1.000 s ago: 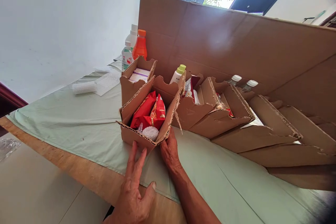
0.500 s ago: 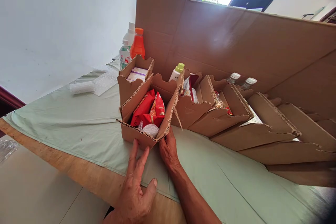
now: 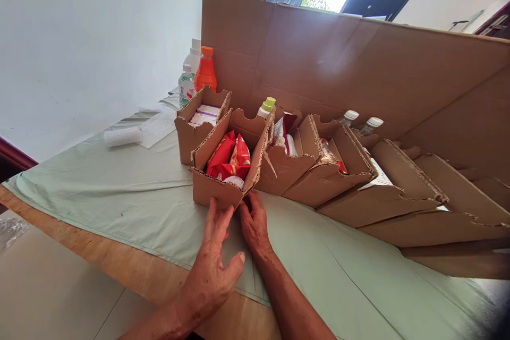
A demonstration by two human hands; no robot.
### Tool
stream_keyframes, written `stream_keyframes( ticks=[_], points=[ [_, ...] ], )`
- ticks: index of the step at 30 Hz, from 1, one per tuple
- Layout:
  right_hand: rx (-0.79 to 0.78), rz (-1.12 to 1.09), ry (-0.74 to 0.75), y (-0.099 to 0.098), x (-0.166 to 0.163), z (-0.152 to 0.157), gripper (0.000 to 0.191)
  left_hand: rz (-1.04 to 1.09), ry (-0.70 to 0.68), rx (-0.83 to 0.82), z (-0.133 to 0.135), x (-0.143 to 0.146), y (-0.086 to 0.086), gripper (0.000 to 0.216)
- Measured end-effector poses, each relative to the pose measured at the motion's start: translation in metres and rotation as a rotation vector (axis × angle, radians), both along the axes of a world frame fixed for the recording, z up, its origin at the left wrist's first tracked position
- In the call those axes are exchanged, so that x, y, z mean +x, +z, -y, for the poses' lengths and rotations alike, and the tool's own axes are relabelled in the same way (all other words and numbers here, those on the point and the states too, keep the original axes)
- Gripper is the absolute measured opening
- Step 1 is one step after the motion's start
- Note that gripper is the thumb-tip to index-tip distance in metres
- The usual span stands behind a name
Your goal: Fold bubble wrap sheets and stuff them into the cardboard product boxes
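An open-topped cardboard bin (image 3: 217,195) stands on the cloth-covered table, holding red shiny packets (image 3: 233,156) and a white, wrapped-looking item (image 3: 234,181) near its front. My left hand (image 3: 215,255) has its fingers stretched out, their tips against the bin's low front wall and the thumb spread away. At the front right corner of the same bin is my right hand (image 3: 255,226), low by the table, thumb and fingers apart. Some of its fingertips are hidden by the bin's side.
Behind on the left stands a bin of white-and-purple packs (image 3: 205,117), with an orange bottle (image 3: 206,71) beyond. More cardboard bins (image 3: 292,170) line up rightward before a tall cardboard panel (image 3: 319,58). Bubble wrap (image 3: 123,137) lies left. The table's wooden edge (image 3: 119,265) is near me.
The bin with the red packets has shifted right and a little away from me, separating from the left bin's front. My left hand has followed it; the view has turned slightly.
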State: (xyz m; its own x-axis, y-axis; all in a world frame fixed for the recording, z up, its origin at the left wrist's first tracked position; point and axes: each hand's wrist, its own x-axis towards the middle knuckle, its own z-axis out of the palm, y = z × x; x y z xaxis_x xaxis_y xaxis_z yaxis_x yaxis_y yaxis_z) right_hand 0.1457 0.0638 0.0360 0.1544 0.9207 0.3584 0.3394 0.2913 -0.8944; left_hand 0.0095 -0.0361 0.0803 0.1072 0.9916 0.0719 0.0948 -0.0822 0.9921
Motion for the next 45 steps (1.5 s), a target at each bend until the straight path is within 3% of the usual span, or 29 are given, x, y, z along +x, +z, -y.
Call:
stream_keyframes(
  ticks=[9,19,33,45],
  points=[
    [0.001,-0.092,-0.013,-0.002,0.002,-0.002,0.034,0.189,0.046,-0.003,-0.029,0.023,0.006,0.079],
    [-0.045,-0.192,-0.043,-0.012,0.004,-0.006,0.033,0.147,0.067,-0.007,-0.078,0.044,0.011,0.082],
    [-0.011,-0.166,-0.029,-0.006,0.007,-0.001,0.033,0.091,0.070,0.046,-0.105,0.058,0.004,0.083],
    [0.003,-0.145,-0.037,-0.007,0.008,-0.002,0.034,0.038,0.073,0.046,-0.116,0.063,0.010,0.084]
  ],
)
